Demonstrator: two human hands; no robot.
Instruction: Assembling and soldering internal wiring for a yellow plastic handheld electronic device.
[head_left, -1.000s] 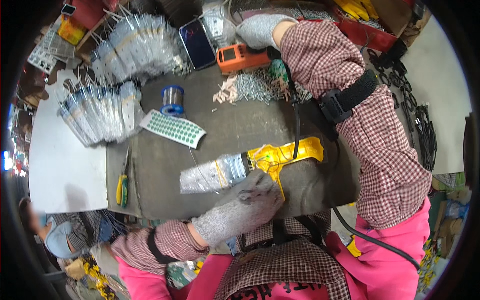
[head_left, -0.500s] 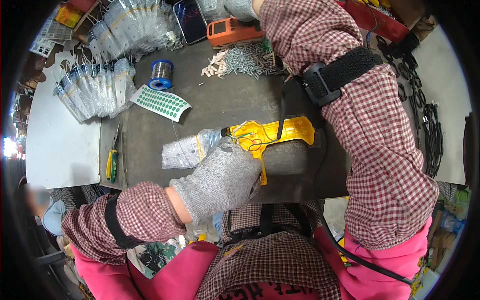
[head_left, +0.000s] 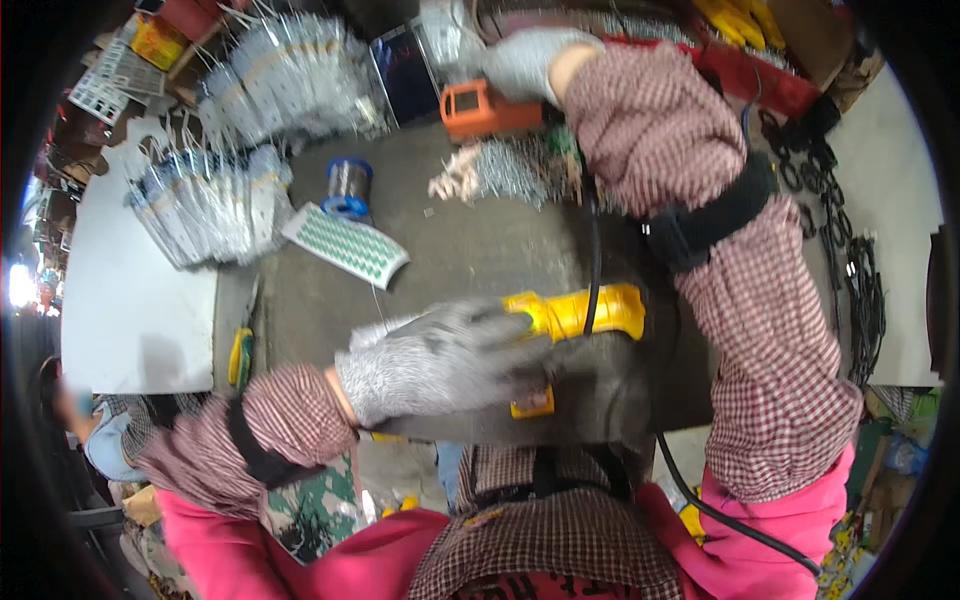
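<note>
My left hand [head_left: 435,365], in a grey knitted glove, lies over a yellow plastic tool housing [head_left: 605,310] near the front of the bench. Motion smears its fingers, but they look stretched out flat across the housing. They hide its middle; a small yellow end [head_left: 533,402] shows below them. A black cord [head_left: 595,250] crosses the housing. Part of a clear plastic bag [head_left: 375,332] shows behind the glove. My right hand [head_left: 530,62], also gloved, reaches to the far side, just behind an orange box-shaped device [head_left: 488,110]. Its fingers are blurred and partly hidden.
A heap of screws [head_left: 510,170] lies before the orange device. Left of it are a solder wire spool [head_left: 349,186], a green-dotted sticker sheet [head_left: 345,245] and bundled bagged parts [head_left: 215,205]. Cutters [head_left: 241,355] lie at the left; a red tray [head_left: 770,85] stands far right.
My right hand has moved from the orange device to behind it. My left hand has shifted from gripping the housing's near edge to lying across it. The whole view has shifted slightly.
</note>
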